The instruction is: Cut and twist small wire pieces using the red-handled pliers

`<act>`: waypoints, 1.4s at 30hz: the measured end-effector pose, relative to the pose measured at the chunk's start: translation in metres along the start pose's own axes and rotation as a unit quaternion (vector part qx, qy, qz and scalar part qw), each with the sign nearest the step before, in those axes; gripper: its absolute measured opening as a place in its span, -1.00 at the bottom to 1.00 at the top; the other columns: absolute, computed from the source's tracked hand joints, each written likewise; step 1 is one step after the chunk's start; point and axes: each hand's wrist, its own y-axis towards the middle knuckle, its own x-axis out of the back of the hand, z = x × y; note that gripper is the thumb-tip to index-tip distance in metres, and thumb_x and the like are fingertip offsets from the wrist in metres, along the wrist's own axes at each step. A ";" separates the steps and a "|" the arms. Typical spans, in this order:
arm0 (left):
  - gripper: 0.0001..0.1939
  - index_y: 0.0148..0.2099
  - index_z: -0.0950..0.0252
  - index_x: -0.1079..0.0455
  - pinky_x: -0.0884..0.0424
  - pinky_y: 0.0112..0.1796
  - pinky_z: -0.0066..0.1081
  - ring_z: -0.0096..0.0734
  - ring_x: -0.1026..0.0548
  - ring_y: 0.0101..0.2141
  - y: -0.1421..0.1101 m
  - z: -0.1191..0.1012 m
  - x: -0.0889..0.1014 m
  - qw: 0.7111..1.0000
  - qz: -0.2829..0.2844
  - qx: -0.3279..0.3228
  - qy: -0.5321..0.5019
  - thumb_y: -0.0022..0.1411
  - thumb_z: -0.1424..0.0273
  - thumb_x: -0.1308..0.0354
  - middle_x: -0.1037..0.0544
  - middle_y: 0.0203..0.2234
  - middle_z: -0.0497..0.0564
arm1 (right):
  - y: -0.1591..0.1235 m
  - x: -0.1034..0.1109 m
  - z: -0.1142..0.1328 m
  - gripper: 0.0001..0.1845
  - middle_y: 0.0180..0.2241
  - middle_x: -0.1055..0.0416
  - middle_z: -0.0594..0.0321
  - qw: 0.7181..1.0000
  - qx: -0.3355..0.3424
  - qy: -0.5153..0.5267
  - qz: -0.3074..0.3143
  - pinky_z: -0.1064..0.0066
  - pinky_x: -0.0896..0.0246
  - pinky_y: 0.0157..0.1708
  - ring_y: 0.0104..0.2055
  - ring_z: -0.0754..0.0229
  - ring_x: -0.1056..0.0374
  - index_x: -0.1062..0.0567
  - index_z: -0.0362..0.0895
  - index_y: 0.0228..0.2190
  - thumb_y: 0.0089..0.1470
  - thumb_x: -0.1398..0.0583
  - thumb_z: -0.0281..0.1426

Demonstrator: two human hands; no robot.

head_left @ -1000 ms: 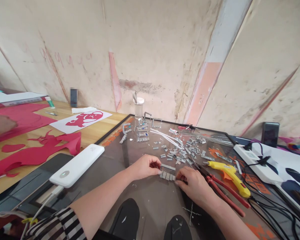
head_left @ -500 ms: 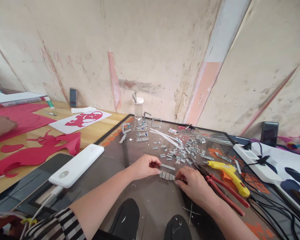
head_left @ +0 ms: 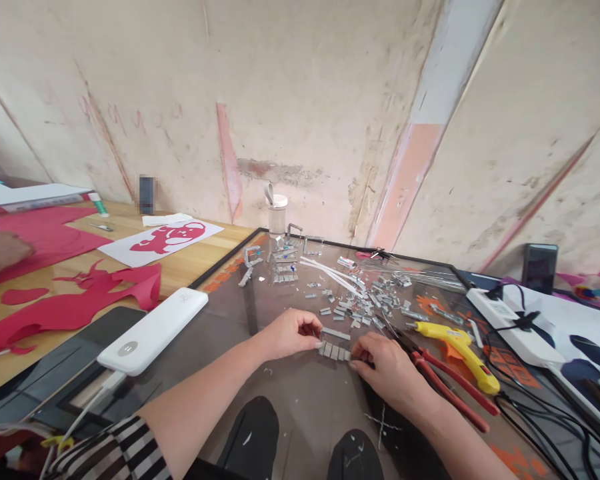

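Observation:
Between my hands, low over the dark glass tabletop, is a row of small flat grey pieces [head_left: 335, 351], joined or lined up side by side. My left hand [head_left: 297, 333] is closed, thumb and forefinger pinching the row's left end. At the right end, my right hand [head_left: 377, 360] pinches it with thumb and fingers. Just behind the row lies a narrow grey strip [head_left: 336, 334], its left end close to my left fingertips. Farther back is a scattered heap of small grey metal-looking pieces [head_left: 365, 300], with several thin white strips [head_left: 333, 275] beside it.
Red-handled pliers [head_left: 450, 387] and a yellow glue gun [head_left: 457, 347] lie right of my right hand, near a white power strip [head_left: 513, 327] with cables. A white power bank [head_left: 153, 332] lies left. At far left, another person's hand [head_left: 3, 257] rests on red sheet material [head_left: 55, 227].

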 end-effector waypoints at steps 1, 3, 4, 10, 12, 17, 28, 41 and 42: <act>-0.82 -0.35 0.33 -0.40 -0.28 -0.44 -0.52 -0.50 -0.38 -0.50 0.000 0.000 0.000 1.000 -0.001 -0.001 0.000 -0.05 0.36 -0.17 -0.46 -0.54 -0.07 | 0.000 0.000 0.000 -0.97 -0.45 -0.38 0.28 1.000 0.001 0.001 -0.001 0.46 -0.05 -0.37 -0.35 0.20 -0.28 -0.39 -0.10 -0.52 -0.10 -0.13 -0.43; -0.82 -0.35 0.34 -0.40 -0.28 -0.44 -0.52 -0.51 -0.37 -0.50 0.000 0.000 0.000 1.000 -0.002 -0.004 -0.001 -0.06 0.37 -0.17 -0.45 -0.54 -0.07 | 0.000 0.000 0.000 -0.97 -0.44 -0.38 0.28 1.000 0.001 0.002 -0.001 0.46 -0.05 -0.37 -0.35 0.20 -0.28 -0.39 -0.10 -0.52 -0.10 -0.13 -0.43; -0.82 -0.35 0.34 -0.40 -0.28 -0.45 -0.53 -0.51 -0.37 -0.50 0.000 0.000 0.000 1.000 -0.002 -0.004 -0.001 -0.06 0.38 -0.17 -0.45 -0.55 -0.07 | 0.000 0.000 0.000 -0.97 -0.44 -0.38 0.27 1.000 0.001 0.003 0.000 0.46 -0.05 -0.36 -0.35 0.20 -0.28 -0.39 -0.10 -0.52 -0.10 -0.13 -0.43; -0.82 -0.34 0.34 -0.40 -0.27 -0.46 -0.53 -0.49 -0.39 -0.50 -0.001 -0.002 0.001 1.000 0.009 0.002 0.024 -0.05 0.37 -0.16 -0.46 -0.55 -0.06 | -0.002 0.001 0.001 -0.96 -0.44 -0.38 0.27 1.000 -0.001 0.002 0.006 0.46 -0.05 -0.37 -0.34 0.19 -0.28 -0.39 -0.10 -0.52 -0.09 -0.13 -0.44; -0.81 -0.34 0.34 -0.41 -0.27 -0.46 -0.52 -0.48 -0.39 -0.50 -0.001 -0.001 0.001 0.999 0.007 0.001 0.033 -0.05 0.36 -0.16 -0.46 -0.55 -0.06 | -0.002 0.001 0.002 -0.96 -0.44 -0.38 0.27 1.000 -0.003 0.001 0.008 0.46 -0.05 -0.37 -0.35 0.19 -0.28 -0.39 -0.10 -0.52 -0.09 -0.13 -0.44; -0.77 -0.31 0.35 -0.41 -0.27 -0.48 -0.52 -0.49 -0.37 -0.52 -0.001 -0.001 0.001 1.000 0.005 0.003 0.030 -0.08 0.37 -0.18 -0.45 -0.56 -0.07 | 0.000 0.002 0.002 -0.96 -0.44 -0.39 0.26 1.000 -0.004 0.002 0.006 0.44 -0.06 -0.36 -0.34 0.18 -0.29 -0.39 -0.10 -0.52 -0.09 -0.12 -0.43; -0.68 -0.21 0.34 -0.38 -0.32 -0.42 -0.49 -0.47 -0.39 -0.47 -0.003 -0.005 0.005 0.999 0.030 -0.008 0.022 -0.11 0.43 -0.18 -0.46 -0.46 -0.04 | -0.001 0.001 0.001 -0.95 -0.44 -0.38 0.26 1.000 0.001 0.008 0.006 0.45 -0.05 -0.36 -0.35 0.18 -0.29 -0.40 -0.10 -0.51 -0.10 -0.12 -0.43; -0.56 -0.18 0.31 -0.39 -0.33 -0.35 -0.50 -0.46 -0.44 -0.36 -0.002 0.000 0.007 0.999 0.009 -0.023 0.023 -0.14 0.63 0.08 -0.50 -0.37 -0.01 | 0.000 -0.003 -0.007 -0.91 -0.43 -0.39 0.28 1.000 0.001 0.026 0.005 0.46 -0.07 -0.37 -0.36 0.20 -0.29 -0.44 -0.09 -0.48 -0.10 -0.12 -0.41; -0.59 -0.19 0.31 -0.39 -0.33 -0.35 -0.49 -0.45 -0.44 -0.36 -0.002 0.000 0.008 0.999 0.002 -0.023 0.024 -0.12 0.62 0.07 -0.51 -0.36 -0.01 | 0.000 -0.003 -0.008 -0.91 -0.43 -0.40 0.27 1.000 0.002 0.027 0.003 0.46 -0.08 -0.37 -0.36 0.20 -0.29 -0.44 -0.09 -0.47 -0.10 -0.12 -0.42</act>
